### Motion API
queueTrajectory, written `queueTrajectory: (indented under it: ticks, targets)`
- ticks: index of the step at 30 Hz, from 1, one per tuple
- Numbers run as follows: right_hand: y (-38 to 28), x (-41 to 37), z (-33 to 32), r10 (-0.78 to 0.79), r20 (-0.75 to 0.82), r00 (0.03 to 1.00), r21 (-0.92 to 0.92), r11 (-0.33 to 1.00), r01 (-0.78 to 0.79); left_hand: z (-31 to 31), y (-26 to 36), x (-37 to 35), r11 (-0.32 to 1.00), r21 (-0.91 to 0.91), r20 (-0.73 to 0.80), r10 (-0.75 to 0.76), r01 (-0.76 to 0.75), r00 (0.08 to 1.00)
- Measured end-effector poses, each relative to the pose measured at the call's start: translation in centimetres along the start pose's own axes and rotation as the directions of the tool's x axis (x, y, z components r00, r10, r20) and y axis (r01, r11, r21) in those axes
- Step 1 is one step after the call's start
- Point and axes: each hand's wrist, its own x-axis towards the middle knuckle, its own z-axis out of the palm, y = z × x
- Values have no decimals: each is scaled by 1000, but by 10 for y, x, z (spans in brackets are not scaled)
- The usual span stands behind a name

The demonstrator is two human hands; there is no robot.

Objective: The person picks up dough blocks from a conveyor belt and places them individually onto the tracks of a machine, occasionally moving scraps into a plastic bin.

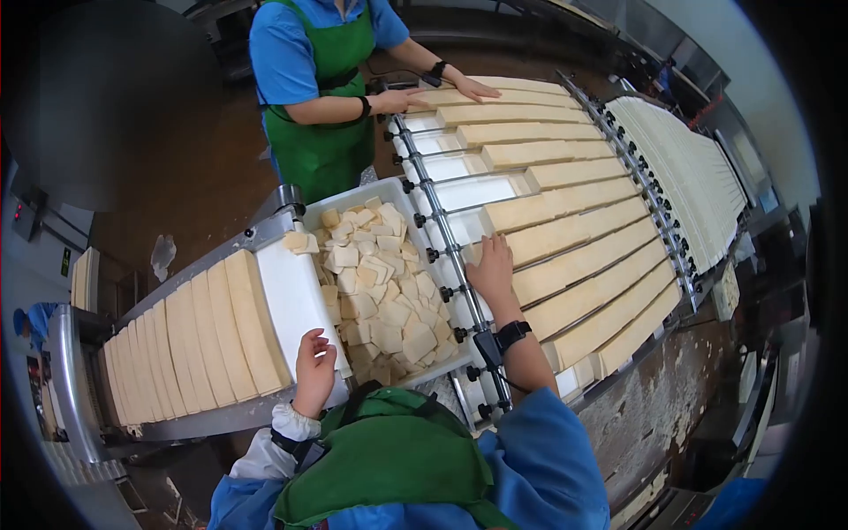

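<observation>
My right hand (491, 267) lies at the near end of a long pale yellow dough-like strip (565, 250) on the slatted conveyor. Its fingers are spread and touch the strip's end without closing round it. Over the side conveyor's white belt (291, 287), my left hand (315, 367) hovers with loosely bent fingers, and I see nothing in it. Between my hands stands a grey bin (397, 187) heaped with flat, broken pale pieces (389, 300). Other long strips run side by side in lanes parted by thin metal bars.
A metal rail (433, 199) with black knobs crosses the lanes' near ends. Several strips (194, 331) lie across the left conveyor. Opposite me, a co-worker in a green apron (331, 71) has both hands on the farthest lane. A ribbed white belt (676, 168) continues beyond.
</observation>
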Motion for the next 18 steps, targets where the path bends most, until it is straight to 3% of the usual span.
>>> queueTrajectory:
  ticks: [8, 11, 12, 13, 14, 16, 18]
  targets:
    - [-25, 15, -11, 186, 56, 981, -133, 975, -177, -21, -11, -5, 1000, -24, 14, -16, 16, 1000]
    - [-3, 21, 17, 109, 8, 994, -319, 943, -101, -24, -24, -6, 1000, 12, 1, 2, -2, 1000]
    - [-13, 20, 1, 185, 73, 980, -334, 930, -151, -30, -33, -7, 999, 42, -11, 4, -3, 1000]
    - [22, 23, 36, 48, -74, 996, -353, 933, -71, -36, -32, -12, 1000, 22, -36, -12, 13, 999]
    - [-24, 18, -19, 205, 109, 973, -318, 934, -162, -43, -31, -18, 1000, -3, -59, -28, 28, 998]
    - [-48, 17, -31, 286, 97, 953, -359, 903, -234, -55, -50, -31, 984, -88, -154, -166, 154, 974]
    - [-75, 22, -22, 167, 32, 985, -277, 949, -152, -67, -50, -42, 936, -208, -211, -328, 286, 921]
